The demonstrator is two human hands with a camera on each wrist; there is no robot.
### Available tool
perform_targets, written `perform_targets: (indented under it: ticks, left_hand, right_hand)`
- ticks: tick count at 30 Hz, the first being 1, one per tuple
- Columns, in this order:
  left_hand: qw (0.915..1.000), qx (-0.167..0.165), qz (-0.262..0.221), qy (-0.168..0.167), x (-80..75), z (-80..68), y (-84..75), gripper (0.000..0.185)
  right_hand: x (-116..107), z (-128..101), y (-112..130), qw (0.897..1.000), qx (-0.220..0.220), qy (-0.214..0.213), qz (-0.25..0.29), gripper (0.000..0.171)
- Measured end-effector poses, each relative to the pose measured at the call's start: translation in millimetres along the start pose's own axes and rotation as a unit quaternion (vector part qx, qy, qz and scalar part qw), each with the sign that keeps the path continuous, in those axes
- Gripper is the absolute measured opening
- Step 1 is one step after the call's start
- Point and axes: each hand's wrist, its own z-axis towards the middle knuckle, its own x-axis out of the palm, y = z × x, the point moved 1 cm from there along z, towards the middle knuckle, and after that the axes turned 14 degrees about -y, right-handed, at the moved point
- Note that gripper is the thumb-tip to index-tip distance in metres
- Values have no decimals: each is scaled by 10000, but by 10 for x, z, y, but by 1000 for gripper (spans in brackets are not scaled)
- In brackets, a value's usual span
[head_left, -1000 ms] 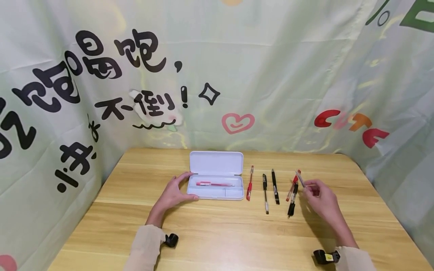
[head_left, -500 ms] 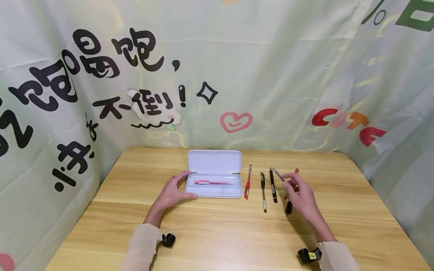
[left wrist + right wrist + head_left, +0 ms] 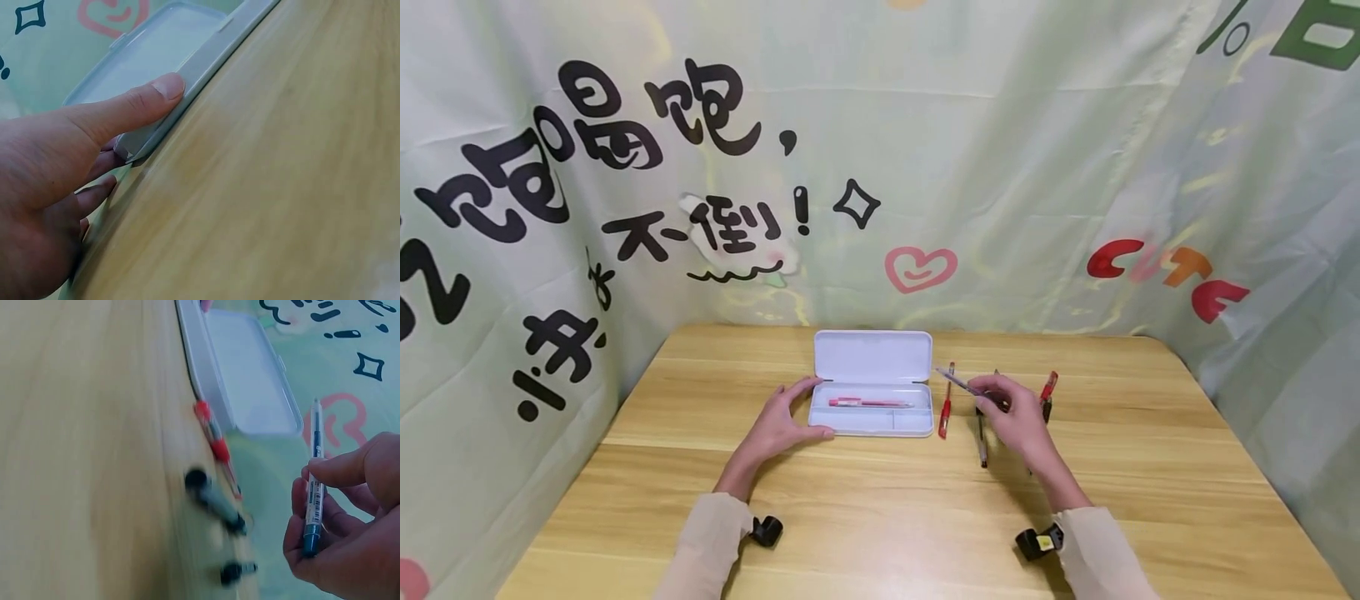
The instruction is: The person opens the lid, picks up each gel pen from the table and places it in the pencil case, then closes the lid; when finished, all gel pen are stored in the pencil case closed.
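Wooden tabletop [image 3: 880, 517]: our right hand [image 3: 1018, 421], pinching a clear blue-tipped pen [image 3: 957, 382], has moved toward the open white plastic pencil case [image 3: 872, 429]; left hand [image 3: 778, 425] braces it, fingers relaxed.

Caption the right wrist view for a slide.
Right hand pinches a blue-tipped pen above pens lying beside the open white case.

Bright, even light with soft shadows; the right wrist view is motion-blurred, head view edges bowed.

Wooden table [image 3: 880, 517] with pencil case [image 3: 872, 392], pens [image 3: 945, 407]
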Motion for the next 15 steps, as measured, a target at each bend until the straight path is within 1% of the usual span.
perform_targets:
  ticks: [2,5,9,12,15]
  left_hand:
    - [10000,9,-15,-2,-11,8,-2,93]
    - [10000,34,-28,-17,-22,16,0,92]
    - [10000,-14,-43,-19,-21,10,9,92]
    - [10000,-41,-61,14,-12,3,18,93]
    - [10000,5,-55,12,-2,8,18,93]
  right_hand:
    - [99,38,39,10000,13,26,94,20]
    - [254,94,95,9990,31,247,368,22]
    - [454,137,154,9976,41,520,463,23]
    - [589,154,185,9981,38,510,344,21]
    - [716,171,212,9990,8,382,231,19]
